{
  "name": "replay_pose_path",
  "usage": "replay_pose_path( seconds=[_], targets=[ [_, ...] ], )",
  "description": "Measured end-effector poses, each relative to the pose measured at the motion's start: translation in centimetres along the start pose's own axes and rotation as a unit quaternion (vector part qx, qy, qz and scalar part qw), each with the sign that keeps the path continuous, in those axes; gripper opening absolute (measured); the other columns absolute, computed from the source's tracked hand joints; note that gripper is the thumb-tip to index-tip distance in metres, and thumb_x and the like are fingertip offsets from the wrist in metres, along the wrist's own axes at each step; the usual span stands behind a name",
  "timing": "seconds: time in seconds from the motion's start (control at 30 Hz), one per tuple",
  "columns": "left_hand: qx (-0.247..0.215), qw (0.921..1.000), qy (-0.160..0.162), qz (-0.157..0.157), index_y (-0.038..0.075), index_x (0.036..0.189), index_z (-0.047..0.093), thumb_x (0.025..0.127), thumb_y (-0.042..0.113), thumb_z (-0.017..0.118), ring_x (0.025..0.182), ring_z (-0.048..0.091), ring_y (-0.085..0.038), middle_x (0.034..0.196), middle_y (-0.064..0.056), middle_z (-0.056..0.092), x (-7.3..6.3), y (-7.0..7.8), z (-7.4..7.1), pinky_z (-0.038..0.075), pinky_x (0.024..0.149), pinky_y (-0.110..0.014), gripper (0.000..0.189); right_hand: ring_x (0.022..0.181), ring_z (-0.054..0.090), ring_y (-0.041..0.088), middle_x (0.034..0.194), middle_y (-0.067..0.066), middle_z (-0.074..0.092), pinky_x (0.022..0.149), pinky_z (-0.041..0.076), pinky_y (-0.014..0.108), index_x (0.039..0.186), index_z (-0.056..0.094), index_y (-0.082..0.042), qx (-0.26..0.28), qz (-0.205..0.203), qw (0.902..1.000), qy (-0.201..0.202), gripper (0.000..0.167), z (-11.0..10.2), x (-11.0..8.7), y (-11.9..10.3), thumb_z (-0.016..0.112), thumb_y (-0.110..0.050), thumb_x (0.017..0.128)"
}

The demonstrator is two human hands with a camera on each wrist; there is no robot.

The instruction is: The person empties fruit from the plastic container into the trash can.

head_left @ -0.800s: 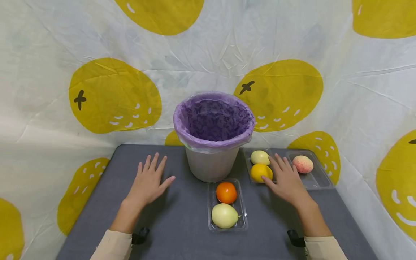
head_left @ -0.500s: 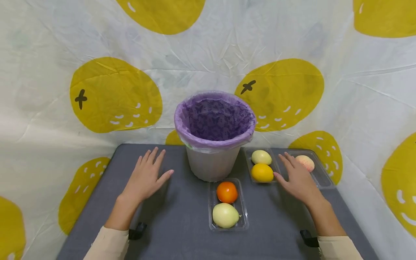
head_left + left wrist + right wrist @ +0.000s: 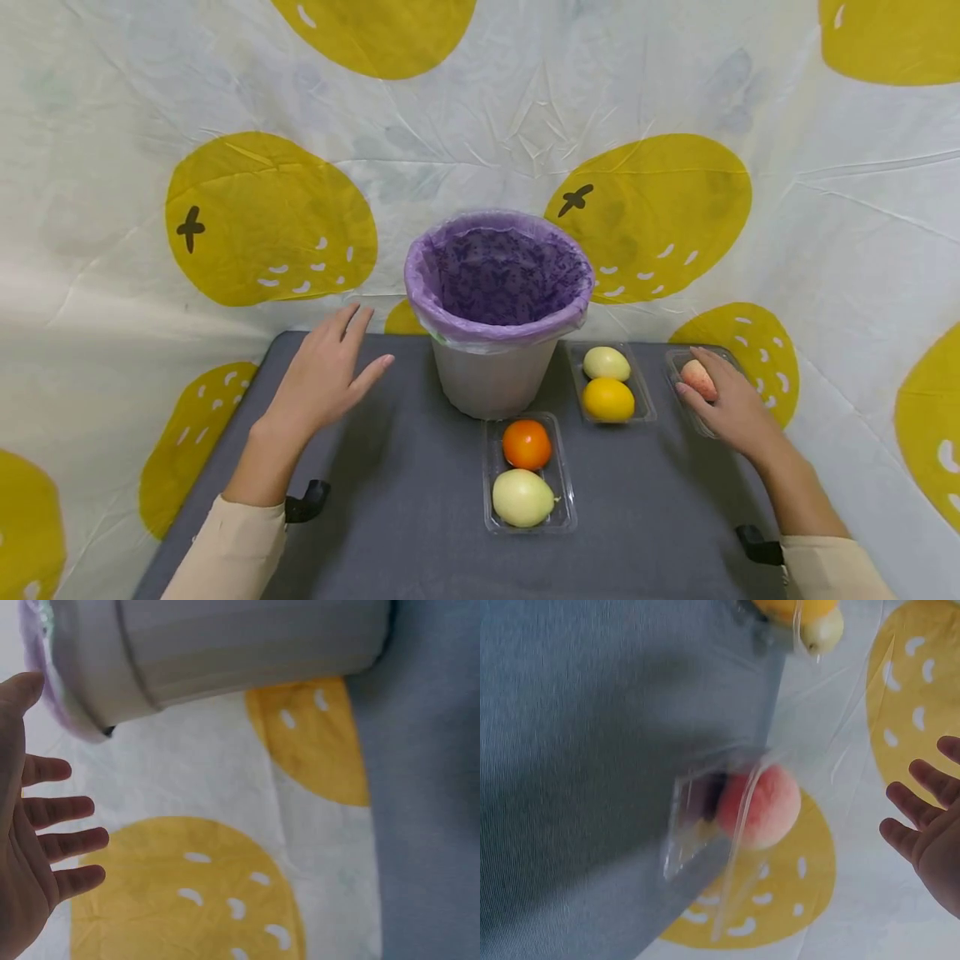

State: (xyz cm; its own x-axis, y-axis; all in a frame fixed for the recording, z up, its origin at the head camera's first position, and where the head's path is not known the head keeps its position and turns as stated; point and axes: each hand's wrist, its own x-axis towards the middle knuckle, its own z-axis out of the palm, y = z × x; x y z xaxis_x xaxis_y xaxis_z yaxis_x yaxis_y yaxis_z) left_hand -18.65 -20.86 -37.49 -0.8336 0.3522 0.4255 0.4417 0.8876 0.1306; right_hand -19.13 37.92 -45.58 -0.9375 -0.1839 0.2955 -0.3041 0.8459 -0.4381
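A white bin (image 3: pixel 491 379) with a purple liner (image 3: pixel 498 275) stands at the back middle of the grey table (image 3: pixel 390 500). My left hand (image 3: pixel 322 375) hovers open to the left of it, fingers spread, holding nothing; the left wrist view shows this left hand (image 3: pixel 37 847) beside the bin (image 3: pixel 225 645). My right hand (image 3: pixel 731 404) lies open over the far-right clear tray (image 3: pixel 693 417), its fingers beside a pink peach (image 3: pixel 697 377). In the right wrist view the peach (image 3: pixel 761 806) sits in its tray (image 3: pixel 697 840), apart from the right hand's straight fingers (image 3: pixel 911 832).
A second clear tray (image 3: pixel 641 400) right of the bin holds a pale green fruit (image 3: pixel 606 362) and a yellow one (image 3: pixel 607 399). A front tray (image 3: pixel 561 500) holds an orange (image 3: pixel 527 444) and a pale fruit (image 3: pixel 521 497). A yellow-spotted cloth (image 3: pixel 270 217) walls in the table.
My left hand has lifted off the table and moved back. My right hand has slid right from the middle tray to the peach's tray.
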Motion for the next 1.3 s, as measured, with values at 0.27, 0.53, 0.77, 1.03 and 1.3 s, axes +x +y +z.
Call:
replay_pose_path(
  seconds=[0.27, 0.53, 0.77, 1.03, 1.3],
  targets=[
    [-0.035, 0.999, -0.008, -0.025, 0.006, 0.162, 0.031, 0.103, 0.045, 0.061, 0.149, 0.036, -0.044, 0.164, -0.023, 0.034, 2.7, 0.6, -2.4, 0.034, 0.119, -0.063, 0.076, 0.137, 0.033, 0.063, 0.154, 0.04, 0.035, 0.107, 0.026, 0.079, 0.158, 0.029, 0.007, 0.05, 0.061, 0.9965, -0.028, 0.074, -1.8, -0.1, 1.8, 0.061, -0.033, 0.104],
    [-0.108, 0.993, -0.023, -0.042, 0.011, 0.164, 0.029, 0.106, 0.049, 0.052, 0.152, 0.032, -0.041, 0.165, -0.018, 0.034, 6.2, 1.3, -3.1, 0.03, 0.122, -0.063, 0.073, 0.131, 0.037, 0.066, 0.155, 0.041, 0.031, 0.1, 0.03, 0.082, 0.16, 0.026, 0.005, 0.032, 0.105, 0.9929, -0.046, 0.074, -3.0, 0.0, 4.7, 0.052, -0.04, 0.107],
    [-0.223, 0.9694, -0.041, -0.094, 0.009, 0.162, 0.033, 0.107, 0.05, 0.048, 0.142, 0.048, -0.038, 0.162, -0.016, 0.04, 8.7, 1.4, -2.9, 0.043, 0.115, -0.059, 0.07, 0.131, 0.038, 0.067, 0.153, 0.044, 0.031, 0.093, 0.037, 0.081, 0.161, 0.021, 0.004, 0.036, 0.157, 0.985, -0.064, 0.076, -3.6, -0.3, 6.7, 0.045, -0.044, 0.109],
    [-0.308, 0.9324, -0.064, -0.177, 0.011, 0.16, 0.038, 0.107, 0.053, 0.049, 0.138, 0.054, -0.036, 0.155, -0.014, 0.051, 11.2, 1.3, -2.5, 0.048, 0.11, -0.057, 0.068, 0.133, 0.034, 0.069, 0.153, 0.045, 0.03, 0.1, 0.034, 0.08, 0.161, 0.017, 0.007, 0.067, 0.219, 0.9707, -0.073, 0.077, -4.2, -0.5, 8.9, 0.035, -0.049, 0.11],
    [-0.393, 0.8924, -0.066, -0.212, 0.001, 0.154, 0.045, 0.108, 0.035, 0.054, 0.118, 0.068, -0.034, 0.146, -0.021, 0.055, 12.6, 1.6, -2.0, 0.059, 0.097, -0.045, 0.058, 0.138, 0.03, 0.065, 0.153, 0.048, 0.024, 0.107, 0.031, 0.078, 0.157, 0.017, 0.014, 0.126, 0.274, 0.9485, -0.098, 0.082, -4.2, -0.5, 11.5, 0.025, -0.052, 0.11]
  ],
)
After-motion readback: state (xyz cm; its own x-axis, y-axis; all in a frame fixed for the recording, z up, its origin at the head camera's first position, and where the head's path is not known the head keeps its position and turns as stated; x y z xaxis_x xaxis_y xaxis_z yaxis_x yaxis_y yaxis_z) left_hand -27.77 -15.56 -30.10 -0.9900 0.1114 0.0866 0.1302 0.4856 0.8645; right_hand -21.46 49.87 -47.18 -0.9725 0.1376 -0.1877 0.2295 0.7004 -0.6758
